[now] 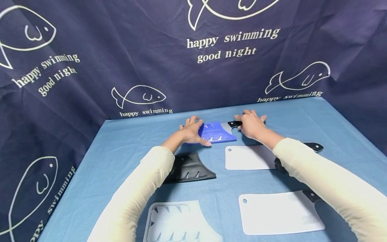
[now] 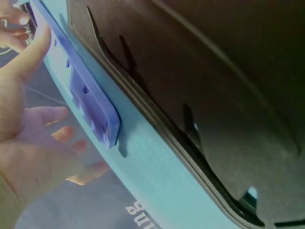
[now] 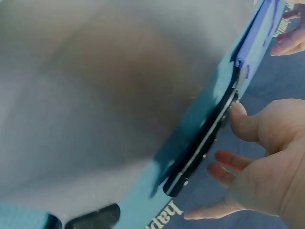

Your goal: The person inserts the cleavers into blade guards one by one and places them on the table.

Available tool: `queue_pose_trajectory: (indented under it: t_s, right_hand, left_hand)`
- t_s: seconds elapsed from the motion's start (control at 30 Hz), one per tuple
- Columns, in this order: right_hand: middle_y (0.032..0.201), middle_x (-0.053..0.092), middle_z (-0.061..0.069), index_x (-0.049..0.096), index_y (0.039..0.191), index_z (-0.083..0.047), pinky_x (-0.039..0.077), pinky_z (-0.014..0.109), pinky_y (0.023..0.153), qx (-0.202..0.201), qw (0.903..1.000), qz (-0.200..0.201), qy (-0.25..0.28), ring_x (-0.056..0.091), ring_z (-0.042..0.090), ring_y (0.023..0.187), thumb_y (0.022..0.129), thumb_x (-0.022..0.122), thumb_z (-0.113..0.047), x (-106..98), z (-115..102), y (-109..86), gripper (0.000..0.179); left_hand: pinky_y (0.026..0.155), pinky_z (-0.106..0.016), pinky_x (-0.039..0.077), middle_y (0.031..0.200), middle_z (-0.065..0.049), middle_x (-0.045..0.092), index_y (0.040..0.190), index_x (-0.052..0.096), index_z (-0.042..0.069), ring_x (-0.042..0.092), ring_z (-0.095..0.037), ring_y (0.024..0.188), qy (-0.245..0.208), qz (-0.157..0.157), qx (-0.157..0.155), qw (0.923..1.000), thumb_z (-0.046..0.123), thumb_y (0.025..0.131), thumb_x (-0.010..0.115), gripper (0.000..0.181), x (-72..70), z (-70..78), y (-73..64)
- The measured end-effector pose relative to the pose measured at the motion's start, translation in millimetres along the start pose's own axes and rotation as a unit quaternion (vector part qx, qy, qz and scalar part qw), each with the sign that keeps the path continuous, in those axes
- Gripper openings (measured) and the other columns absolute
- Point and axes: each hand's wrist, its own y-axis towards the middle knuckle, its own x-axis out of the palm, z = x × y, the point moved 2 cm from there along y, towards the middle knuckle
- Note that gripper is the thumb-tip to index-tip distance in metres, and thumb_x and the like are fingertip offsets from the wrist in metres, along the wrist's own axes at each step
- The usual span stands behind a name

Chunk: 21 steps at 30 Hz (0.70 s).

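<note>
A cleaver lies at the back of the table, its blade in a blue slotted sheath (image 1: 216, 131) and its black handle (image 1: 234, 124) pointing right. My left hand (image 1: 191, 131) straddles the sheath's left end with fingers spread, thumb at the near edge. At the handle, my right hand (image 1: 251, 126) has its thumb close against the near side and its other fingers spread beyond. The right wrist view shows that handle (image 3: 200, 148) edge-on, with the fingers (image 3: 226, 164) not wrapped round it. Whether the thumb presses on it is unclear.
Nearer lie a black sheath (image 1: 193, 168), partly under my left sleeve, and a whitish translucent sheath (image 1: 178, 220). Two bare cleavers, one in the middle (image 1: 248, 158) and one in front (image 1: 276, 215), lie partly behind my right arm. A dark blue curtain (image 1: 211, 77) hangs behind the table.
</note>
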Motion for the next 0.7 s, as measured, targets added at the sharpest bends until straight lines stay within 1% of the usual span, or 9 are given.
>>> queue_pose_trajectory:
  t_s: [0.17,0.33,0.47,0.57,0.7]
  right_hand:
    - [0.116,0.048,0.017,0.049,0.141,-0.01,0.007,0.083,0.091,-0.031,0.9993,0.02,-0.004,0.034,0.041,0.119,0.092,0.057,-0.005,-5.2,-2.0,-12.5,0.05]
    - [0.12,0.051,0.017,0.054,0.137,-0.008,0.012,0.081,0.092,-0.07,0.9962,0.05,-0.005,0.039,0.038,0.114,0.089,0.063,-0.006,-11.3,0.1,-35.9,0.049]
    - [0.122,0.054,0.017,0.058,0.133,-0.007,0.024,0.073,0.088,-0.095,0.9929,0.071,-0.001,0.042,0.037,0.112,0.087,0.066,-0.005,-17.4,6.8,-56.8,0.047]
    - [0.123,0.054,0.018,0.058,0.133,-0.008,0.029,0.064,0.082,-0.104,0.9918,0.074,0.001,0.042,0.038,0.112,0.086,0.066,-0.004,-24.1,15.6,-69.7,0.047]
    - [0.123,0.054,0.02,0.058,0.133,-0.006,0.031,0.065,0.084,-0.101,0.9919,0.076,0.012,0.043,0.041,0.113,0.084,0.066,0.001,-34.2,30.9,-83.7,0.05]
  left_hand:
    - [0.105,-0.06,0.019,0.157,-0.008,0.012,0.153,0.026,0.013,0.013,-0.028,0.141,-0.015,0.016,0.023,0.9995,0.053,0.069,0.081,0.108,1.1,-2.8,-9.4]
    - [0.104,-0.059,0.019,0.158,-0.01,0.012,0.153,0.027,0.014,0.014,-0.03,0.141,-0.011,0.021,0.047,0.9986,0.053,0.07,0.08,0.106,4.8,-8.9,-24.4]
    - [0.102,-0.058,0.02,0.157,-0.011,0.014,0.152,0.028,0.015,0.015,-0.031,0.14,-0.008,0.034,0.067,0.9972,0.054,0.071,0.079,0.104,9.1,-17.4,-41.5]
    - [0.101,-0.056,0.02,0.157,-0.011,0.015,0.153,0.027,0.015,0.015,-0.03,0.139,-0.017,0.04,0.073,0.9964,0.053,0.071,0.079,0.104,10.5,-24.2,-56.4]
    - [0.101,-0.055,0.019,0.156,-0.01,0.017,0.152,0.028,0.013,0.015,-0.03,0.14,-0.037,0.053,0.07,0.9955,0.052,0.071,0.08,0.103,7.3,-31.9,-75.4]
